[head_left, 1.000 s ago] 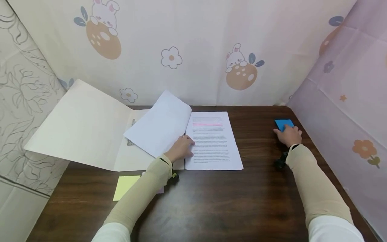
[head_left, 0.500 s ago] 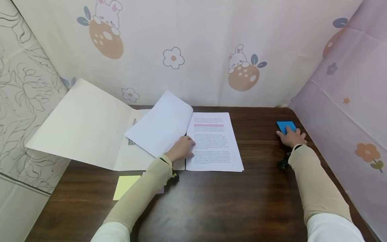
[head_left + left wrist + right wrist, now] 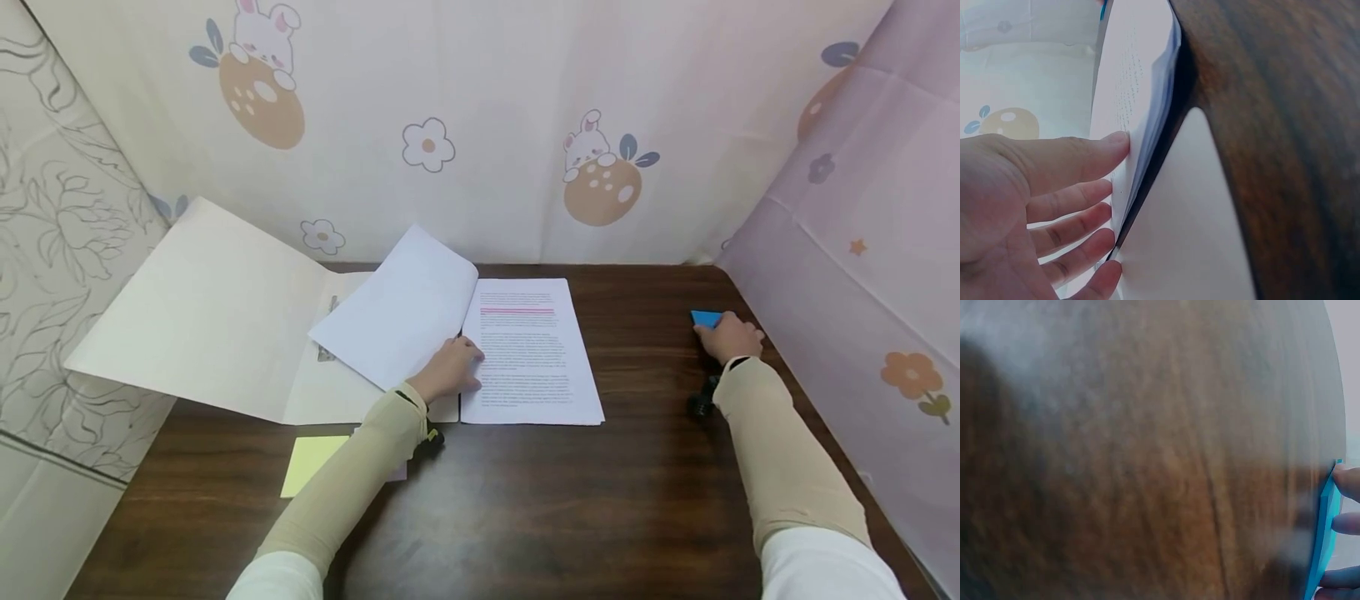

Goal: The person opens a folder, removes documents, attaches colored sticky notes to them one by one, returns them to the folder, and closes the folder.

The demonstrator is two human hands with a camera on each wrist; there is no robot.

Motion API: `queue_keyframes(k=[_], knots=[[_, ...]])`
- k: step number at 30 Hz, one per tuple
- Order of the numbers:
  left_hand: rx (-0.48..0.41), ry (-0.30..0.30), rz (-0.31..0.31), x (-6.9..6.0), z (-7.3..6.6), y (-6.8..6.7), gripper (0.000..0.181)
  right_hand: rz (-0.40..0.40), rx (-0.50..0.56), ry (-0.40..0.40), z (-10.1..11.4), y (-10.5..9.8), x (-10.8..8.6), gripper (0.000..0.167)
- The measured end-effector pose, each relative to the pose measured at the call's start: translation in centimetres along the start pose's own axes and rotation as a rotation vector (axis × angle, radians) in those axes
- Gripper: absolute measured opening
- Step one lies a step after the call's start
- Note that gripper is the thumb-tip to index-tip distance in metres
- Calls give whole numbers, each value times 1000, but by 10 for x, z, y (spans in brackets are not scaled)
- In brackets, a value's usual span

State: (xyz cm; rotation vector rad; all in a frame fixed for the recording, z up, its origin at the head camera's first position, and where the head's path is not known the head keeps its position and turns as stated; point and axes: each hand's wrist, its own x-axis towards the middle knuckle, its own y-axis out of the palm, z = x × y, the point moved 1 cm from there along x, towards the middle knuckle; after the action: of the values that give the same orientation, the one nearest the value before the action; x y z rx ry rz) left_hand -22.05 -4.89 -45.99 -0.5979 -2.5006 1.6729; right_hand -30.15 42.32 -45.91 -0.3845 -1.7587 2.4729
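Note:
In the head view, my left hand (image 3: 450, 367) rests at the inner edge of the printed pages (image 3: 525, 367), which have a pink highlighted line near the top. The left wrist view shows its thumb and fingers (image 3: 1072, 165) extended, the tips touching the paper. A turned-back white sheet (image 3: 397, 308) lies left of that hand, over the opened folder (image 3: 217, 325). Far to the right, my right hand (image 3: 729, 338) grips a blue sticky note pad (image 3: 705, 318), covering most of it. In the right wrist view, the fingers (image 3: 1349, 524) lie on the blue pad's face and edge.
A yellow sticky note (image 3: 313, 462) lies at the table's front left, and a purple one (image 3: 397, 473) is mostly hidden under my left forearm. Patterned curtains (image 3: 495, 167) border the brown table (image 3: 562, 517) at the back and sides.
The blue pad has shifted slightly nearer to me, and my right hand covers more of it, fingers drawn in. My left hand and the pages stay in place.

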Motion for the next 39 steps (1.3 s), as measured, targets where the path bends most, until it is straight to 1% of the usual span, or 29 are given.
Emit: queue_keyframes(k=[2, 7, 9, 11, 15, 19, 23, 26, 29, 32, 35, 37, 39], knots=[[-2, -7, 2, 1, 1, 1, 47, 4, 4, 21, 0, 0, 0, 67], [-4, -17, 7, 2, 2, 3, 47, 51, -13, 109, -2, -2, 0, 77], [-9, -18, 6, 1, 2, 2, 47, 55, -19, 124, -3, -3, 0, 80], [-11, -17, 5, 0, 1, 0, 47, 45, -12, 120, -5, -3, 0, 82], [-13, -17, 6, -1, 1, 0, 47, -1, -3, 68, -8, -4, -3, 80], [-12, -23, 12, -1, 1, 0, 47, -14, -28, 34, -8, -6, -5, 80], [-21, -32, 13, -1, -1, 0, 47, 4, -42, 68, -7, -10, -6, 83], [-26, -34, 13, -1, -1, 0, 47, -17, -31, 103, -6, -12, -6, 80], [-21, -32, 11, -1, 0, -1, 46, -44, 35, 140, -6, -13, -7, 73], [-20, -26, 12, -1, 0, -1, 47, -38, 137, 193, -7, -12, -8, 71], [-24, -22, 14, -2, -1, -2, 47, -29, 205, 248, -6, -10, -10, 70], [-24, -20, 18, -3, 0, -2, 47, -32, 289, 284, -5, -8, -9, 65], [-19, -18, 18, -3, 0, -3, 47, -33, 367, 300, -3, -7, -8, 61]])
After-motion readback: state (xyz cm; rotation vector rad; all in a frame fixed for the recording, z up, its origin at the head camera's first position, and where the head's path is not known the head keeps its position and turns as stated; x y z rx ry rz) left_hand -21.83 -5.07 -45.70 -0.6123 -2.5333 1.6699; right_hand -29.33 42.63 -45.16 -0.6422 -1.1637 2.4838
